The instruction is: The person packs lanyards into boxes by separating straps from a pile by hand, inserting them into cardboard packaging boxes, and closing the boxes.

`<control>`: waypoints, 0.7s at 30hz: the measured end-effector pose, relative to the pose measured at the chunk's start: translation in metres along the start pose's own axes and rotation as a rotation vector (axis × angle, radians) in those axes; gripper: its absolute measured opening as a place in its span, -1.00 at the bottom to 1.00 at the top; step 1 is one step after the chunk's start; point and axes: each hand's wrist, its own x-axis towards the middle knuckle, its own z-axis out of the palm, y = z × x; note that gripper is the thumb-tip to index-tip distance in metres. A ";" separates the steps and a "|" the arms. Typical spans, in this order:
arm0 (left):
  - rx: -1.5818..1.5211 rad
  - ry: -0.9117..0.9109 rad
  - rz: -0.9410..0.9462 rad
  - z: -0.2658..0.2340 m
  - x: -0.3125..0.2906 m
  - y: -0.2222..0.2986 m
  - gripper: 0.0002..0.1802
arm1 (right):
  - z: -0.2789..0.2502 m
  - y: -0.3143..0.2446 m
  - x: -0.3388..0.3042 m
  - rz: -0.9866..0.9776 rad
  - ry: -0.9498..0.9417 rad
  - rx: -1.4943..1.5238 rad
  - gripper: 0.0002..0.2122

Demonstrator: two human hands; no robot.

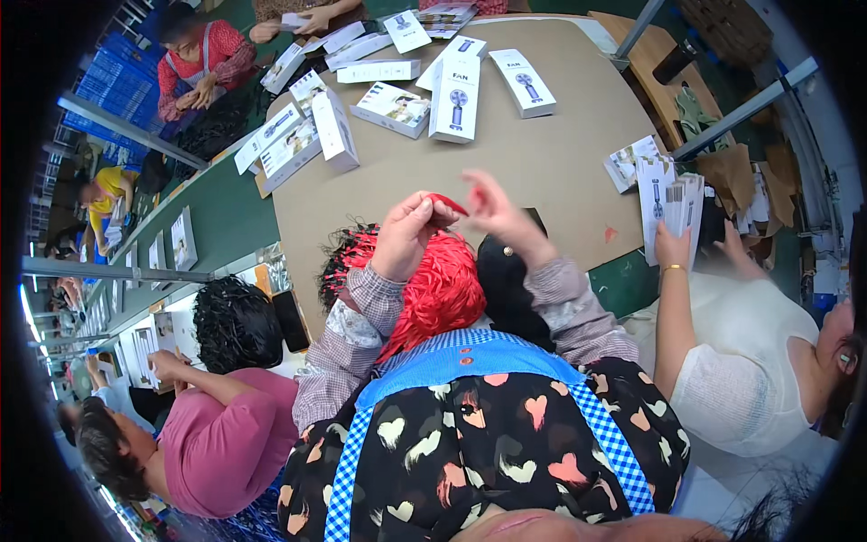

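Observation:
My left hand [406,235] is closed in a pinch, holding a short red strap [447,204] that sticks out toward the right. Just to its right is my right hand [506,221], smeared by motion. Something red shows by its fingers, but I cannot tell whether they grip it. Below both hands, against my apron, lies a big heap of red straps [442,294] with dark ends along its left side. A black bundle or pouch [510,275] with a small gold-coloured stud sits right of the heap, partly hidden by my right forearm.
White printed fan boxes [456,99] lie scattered over the far side of the brown tabletop [560,172]. A co-worker at right holds several upright boxes [668,203]. Another co-worker in pink sits at left, near a pile of black straps [237,325]. Metal posts [750,108] frame the table.

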 end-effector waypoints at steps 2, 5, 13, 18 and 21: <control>-0.048 -0.009 -0.048 0.006 0.007 0.004 -0.77 | 0.001 0.037 0.015 0.001 -0.283 -0.196 -0.63; -0.026 0.049 -0.023 -0.011 0.010 0.008 -0.77 | 0.017 0.021 0.027 0.005 -0.325 -0.223 -0.78; -0.227 0.095 -0.236 -0.039 0.017 -0.041 -0.80 | -0.032 0.016 0.034 -0.231 0.041 -0.724 -0.83; -0.324 0.127 -0.359 -0.072 0.055 -0.074 -0.83 | -0.037 0.038 0.051 0.013 0.108 -0.021 -0.81; -0.359 0.135 -0.463 -0.093 0.090 -0.100 -0.82 | -0.052 0.042 0.062 0.034 0.233 0.535 -0.79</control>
